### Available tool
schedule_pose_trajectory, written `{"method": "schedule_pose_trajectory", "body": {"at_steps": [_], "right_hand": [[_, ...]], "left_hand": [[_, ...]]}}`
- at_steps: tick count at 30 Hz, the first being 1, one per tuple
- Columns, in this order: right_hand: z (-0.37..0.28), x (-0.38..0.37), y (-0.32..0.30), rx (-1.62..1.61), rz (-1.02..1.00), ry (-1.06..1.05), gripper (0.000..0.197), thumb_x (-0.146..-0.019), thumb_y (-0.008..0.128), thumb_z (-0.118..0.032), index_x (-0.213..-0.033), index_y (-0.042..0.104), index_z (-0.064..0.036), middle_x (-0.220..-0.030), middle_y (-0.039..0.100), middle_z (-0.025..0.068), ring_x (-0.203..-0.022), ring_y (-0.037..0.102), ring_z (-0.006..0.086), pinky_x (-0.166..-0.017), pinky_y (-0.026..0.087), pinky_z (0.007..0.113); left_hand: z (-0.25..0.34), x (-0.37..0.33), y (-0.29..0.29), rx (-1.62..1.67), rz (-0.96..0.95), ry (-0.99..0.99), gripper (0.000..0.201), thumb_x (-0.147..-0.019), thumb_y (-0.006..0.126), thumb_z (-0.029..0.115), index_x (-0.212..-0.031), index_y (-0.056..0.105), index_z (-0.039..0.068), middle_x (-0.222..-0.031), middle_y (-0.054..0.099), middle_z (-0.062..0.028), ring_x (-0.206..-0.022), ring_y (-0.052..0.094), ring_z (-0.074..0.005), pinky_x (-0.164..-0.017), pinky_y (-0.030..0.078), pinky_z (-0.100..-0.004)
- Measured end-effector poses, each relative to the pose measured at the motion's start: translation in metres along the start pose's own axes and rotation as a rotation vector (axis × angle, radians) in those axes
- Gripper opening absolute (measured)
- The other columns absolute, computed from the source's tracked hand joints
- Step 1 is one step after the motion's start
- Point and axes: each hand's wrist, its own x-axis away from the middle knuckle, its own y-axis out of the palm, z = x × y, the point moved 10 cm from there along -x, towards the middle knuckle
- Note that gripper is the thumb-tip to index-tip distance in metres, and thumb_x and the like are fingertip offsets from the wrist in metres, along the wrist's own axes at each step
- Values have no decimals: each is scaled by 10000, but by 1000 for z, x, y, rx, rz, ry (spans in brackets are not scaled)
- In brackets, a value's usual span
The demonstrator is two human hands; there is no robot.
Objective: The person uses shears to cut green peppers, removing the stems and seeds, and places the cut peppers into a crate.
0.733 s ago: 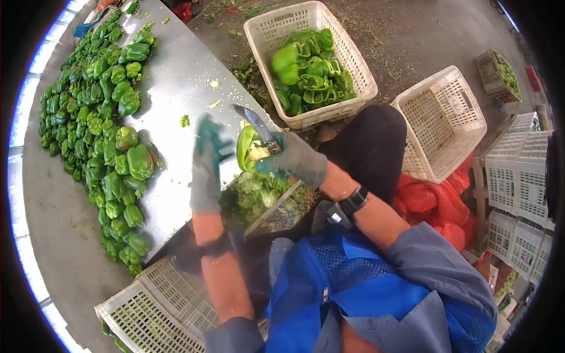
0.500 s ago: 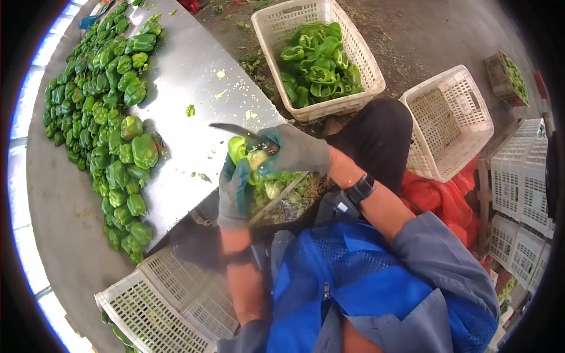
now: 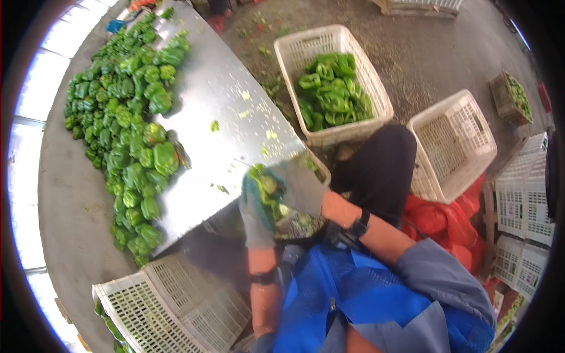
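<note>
My left hand (image 3: 256,209), in a grey and green work glove, is closed round a cut green bell pepper (image 3: 268,186) near the metal table's front corner. My right hand (image 3: 301,187), gloved alike, is closed against the pepper's other side. A thin, blurred streak of knife blade (image 3: 242,161) sticks out beyond my right fingers; its handle is hidden in the glove. Below my hands, a container (image 3: 321,169) of pepper scraps shows in part. A heap of whole green bell peppers (image 3: 126,126) covers the left side of the metal table (image 3: 215,76).
Beyond my right knee stands a white crate (image 3: 376,115) of cut green peppers. Right of it is a second white crate (image 3: 453,147) with red plastic sheeting (image 3: 438,226) beneath. Another white crate (image 3: 153,312) sits at lower left. Stacked crates (image 3: 521,200) line the right side.
The view has shifted, so the table and crates sit lower and further right. My hands have closed in on the pepper, and the knife blade, plain before, is now mostly hidden and blurred.
</note>
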Motion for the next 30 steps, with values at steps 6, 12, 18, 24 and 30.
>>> {"method": "schedule_pose_trajectory", "body": {"at_steps": [6,12,18,24,30], "right_hand": [[-17,12,-4,41,60,14,564,-843,711,-71,-1402,670,-10,-1226,701,257,-1043,737,454,-934,593,519],[3,5,0,-9,149,69,414,-841,765,-172,-1213,704,1,-1009,736,225,-962,736,453,-874,588,539],[18,11,21,-624,-37,554,332,-902,802,-165,-1155,735,39,-1014,769,158,-952,772,269,-863,618,422],[39,26,62,-1495,-51,864,271,-996,774,-271,-1148,776,-46,-941,748,24,-712,669,122,-583,544,275],[49,29,50,-1394,45,919,266,-1011,747,-330,-1069,795,-75,-852,715,1,-597,593,114,-495,471,276]], "left_hand": [[-22,13,3,247,163,-99,491,-1166,591,363,-1481,634,-11,-1348,738,-109,-1185,723,-207,-1009,595,-341],[-1,25,18,246,215,-129,507,-1143,603,333,-1493,618,-33,-1308,752,-117,-1141,723,-206,-1009,578,-342],[-15,34,-7,410,336,-36,501,-1106,633,171,-1536,564,-78,-1280,751,-149,-1037,759,-234,-854,655,-344],[12,30,-13,172,220,184,558,-1111,602,377,-1527,600,6,-1367,728,-166,-1170,742,-281,-958,655,-411],[-7,33,-17,1073,121,-34,603,-1082,660,470,-1441,644,-15,-1308,738,-209,-1015,755,-310,-767,650,-365]]}}
